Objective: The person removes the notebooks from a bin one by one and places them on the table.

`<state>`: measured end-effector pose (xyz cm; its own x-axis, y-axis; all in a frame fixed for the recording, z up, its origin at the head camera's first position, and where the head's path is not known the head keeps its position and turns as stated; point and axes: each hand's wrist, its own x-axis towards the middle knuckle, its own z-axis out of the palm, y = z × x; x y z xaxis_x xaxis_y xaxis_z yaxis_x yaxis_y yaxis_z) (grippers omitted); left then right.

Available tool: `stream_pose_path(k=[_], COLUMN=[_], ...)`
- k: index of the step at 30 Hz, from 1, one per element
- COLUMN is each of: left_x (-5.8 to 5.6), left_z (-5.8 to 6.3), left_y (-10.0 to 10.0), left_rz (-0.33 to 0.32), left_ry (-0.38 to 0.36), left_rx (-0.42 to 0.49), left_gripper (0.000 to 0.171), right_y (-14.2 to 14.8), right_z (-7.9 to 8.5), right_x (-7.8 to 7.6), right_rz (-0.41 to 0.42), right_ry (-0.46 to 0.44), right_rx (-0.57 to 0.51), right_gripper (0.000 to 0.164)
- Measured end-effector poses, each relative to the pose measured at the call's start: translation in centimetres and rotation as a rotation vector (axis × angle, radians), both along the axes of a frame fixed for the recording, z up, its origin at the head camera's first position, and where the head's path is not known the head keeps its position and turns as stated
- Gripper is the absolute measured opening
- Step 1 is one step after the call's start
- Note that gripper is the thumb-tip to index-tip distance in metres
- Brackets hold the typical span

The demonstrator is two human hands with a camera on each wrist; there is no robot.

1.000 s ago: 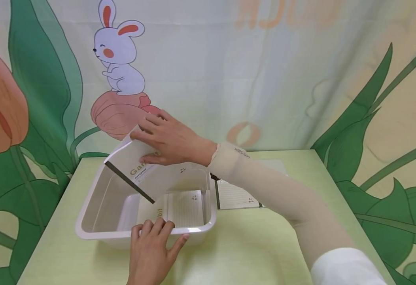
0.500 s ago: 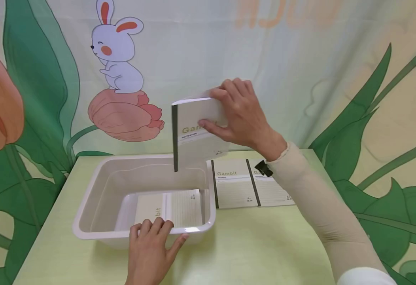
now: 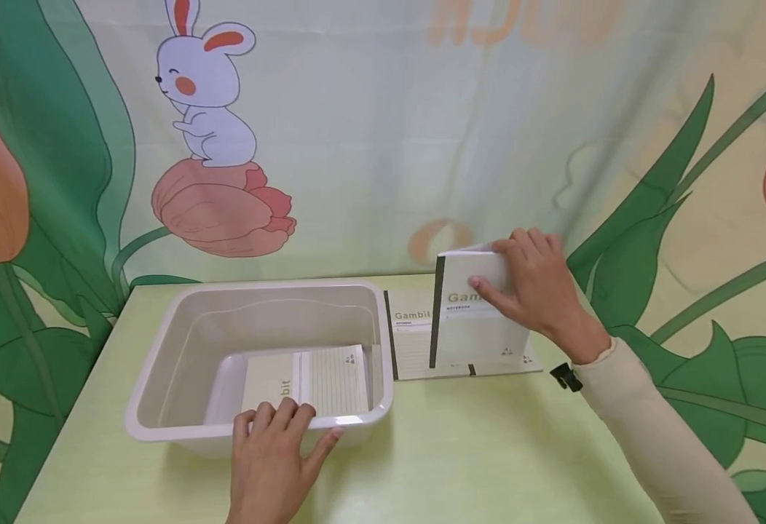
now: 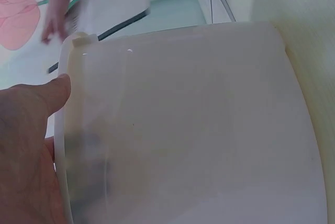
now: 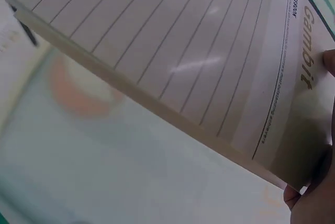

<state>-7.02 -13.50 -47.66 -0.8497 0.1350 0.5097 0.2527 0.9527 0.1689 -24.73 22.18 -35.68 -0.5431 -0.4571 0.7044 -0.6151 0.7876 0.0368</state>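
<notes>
My right hand pinches a cream "Gambit" notebook by its top edge, thumb on the front cover. The notebook stands upright, dark spine to the left, its lower edge close over two more notebooks lying side by side on the table. The left one shows its cover; the right one is mostly hidden. Ruled lines on the held notebook's cover fill the right wrist view. My left hand grips the front rim of a beige plastic basin, fingers over the rim, thumb outside.
Inside the basin, at its right, lies another notebook, turned sideways and partly behind my left fingers. A pale green table carries everything. Behind it hangs a curtain printed with a rabbit and tulips.
My right hand has lifted the notebook up out of the basin, carried it right, then lowered it over the notebooks on the table. My left hand stays on the rim.
</notes>
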Motion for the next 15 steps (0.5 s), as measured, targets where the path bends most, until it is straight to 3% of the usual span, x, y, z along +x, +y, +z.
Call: stream_pose_path(k=[7,15], left_x=[0.0,0.1], left_z=[0.1,0.1], left_y=[0.0,0.1], left_rz=[0.001,0.002], left_ry=[0.003,-0.005], left_rx=[-0.004,-0.003], left_gripper=[0.048,0.047], right_y=[-0.2,-2.0], right_z=[-5.9,-10.9], right_x=[2.2,2.7], right_rz=[-0.05,-0.087], right_ry=[-0.213,-0.515], right_rx=[0.106,0.177], right_gripper=[0.049,0.057])
